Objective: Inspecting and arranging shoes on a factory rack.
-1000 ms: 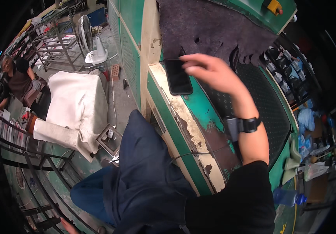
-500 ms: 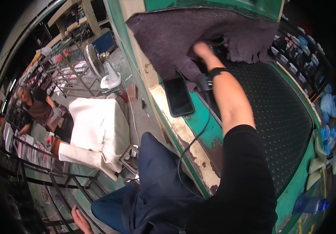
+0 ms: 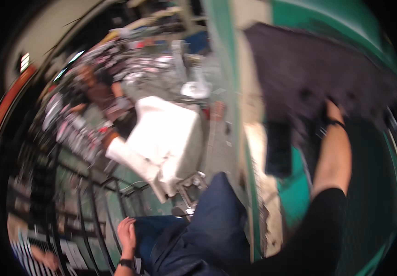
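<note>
A large dark purplish-brown hide, probably leather (image 3: 318, 64), spreads over the far part of the green bench at the right. My right hand (image 3: 333, 110) is at its near edge, with a black band on the wrist. Its fingers are lost in the dark folds and in blur. A black phone (image 3: 279, 149) lies just left of that hand, beside the hide's edge. My left hand (image 3: 126, 233), with a dark watch on the wrist, is beside my left thigh. Its fingers are apart and loosely bent, and it holds nothing.
Dark matting (image 3: 369, 179) covers the bench's near right part. A white-covered seat or box (image 3: 166, 138) stands on the floor to the left. Black metal rails (image 3: 97, 211) run at lower left. A person in a brown apron (image 3: 104, 99) sits beyond; another in stripes (image 3: 28, 248) is at lower left.
My view has swung left, so the bench and hide now sit farther right. My left hand has risen towards my thigh. A striped person has come into view at lower left.
</note>
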Motion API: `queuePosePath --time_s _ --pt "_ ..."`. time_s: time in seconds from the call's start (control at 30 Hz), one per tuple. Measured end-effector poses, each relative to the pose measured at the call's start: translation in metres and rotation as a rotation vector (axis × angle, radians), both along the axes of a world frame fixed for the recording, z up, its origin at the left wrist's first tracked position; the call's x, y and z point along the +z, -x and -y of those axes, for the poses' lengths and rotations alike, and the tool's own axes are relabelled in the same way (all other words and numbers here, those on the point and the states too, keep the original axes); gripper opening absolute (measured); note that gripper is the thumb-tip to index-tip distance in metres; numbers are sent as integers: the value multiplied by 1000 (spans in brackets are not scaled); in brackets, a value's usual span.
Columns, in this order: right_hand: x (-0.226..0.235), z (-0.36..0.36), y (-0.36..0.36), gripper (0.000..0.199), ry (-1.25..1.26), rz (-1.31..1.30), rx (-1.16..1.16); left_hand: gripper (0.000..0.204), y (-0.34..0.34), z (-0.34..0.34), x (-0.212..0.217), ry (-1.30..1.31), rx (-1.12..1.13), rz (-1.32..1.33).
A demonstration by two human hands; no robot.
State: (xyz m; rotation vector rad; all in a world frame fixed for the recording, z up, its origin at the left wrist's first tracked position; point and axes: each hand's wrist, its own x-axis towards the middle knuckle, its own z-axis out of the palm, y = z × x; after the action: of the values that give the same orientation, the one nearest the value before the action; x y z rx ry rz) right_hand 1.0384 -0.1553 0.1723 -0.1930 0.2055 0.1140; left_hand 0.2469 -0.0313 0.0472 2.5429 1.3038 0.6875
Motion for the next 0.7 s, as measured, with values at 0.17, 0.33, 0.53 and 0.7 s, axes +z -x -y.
queuePosePath --time_s 0.17,0.33,0.53,0.7 --pt "48 -167 128 59 50 273 361 23 10 7 -6 -70 11 -62" --pt "75 -257 259 60 143 637 630 25 15 19 4 -101 -21 -26" --pt "60 -293 375 61 248 983 742 30 14 14 -10 -51 45 1" --pt "17 -276 442 63 421 1213 771 33 -11 7 -14 149 -120 365"
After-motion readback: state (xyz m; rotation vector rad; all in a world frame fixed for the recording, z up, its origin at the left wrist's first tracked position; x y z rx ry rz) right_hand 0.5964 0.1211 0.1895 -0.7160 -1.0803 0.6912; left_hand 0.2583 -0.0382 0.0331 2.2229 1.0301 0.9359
